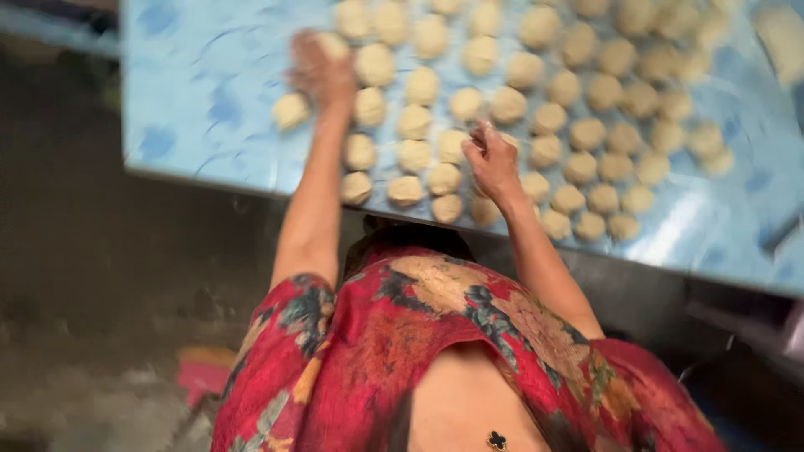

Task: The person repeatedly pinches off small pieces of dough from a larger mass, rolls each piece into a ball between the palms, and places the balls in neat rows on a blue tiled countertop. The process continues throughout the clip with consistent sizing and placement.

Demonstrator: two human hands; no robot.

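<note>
left hand point(321, 71) upper left, blurred, on dough balls point(419, 125), grip cannot tell | right hand point(492, 161) centre, fingers curled over dough ball point(508, 141) | blue bench point(201, 92)

A person in a red floral top point(435, 335) leans over a blue patterned surface point(201, 92) covered with rows of pale dough balls point(586, 134). The left hand point(321, 71) is stretched far out, palm down, pressing on a dough ball at the upper left of the rows; motion blur smears it. The right hand point(492, 159) sits closer in, fingers curled around a dough ball near the front rows, though the grip is too blurred to read exactly. A separate lump of dough point(783, 38) lies at the far right corner. Beneath the surface's edge lies a dark floor point(100, 276), with something pink point(201, 377) on it.
</note>
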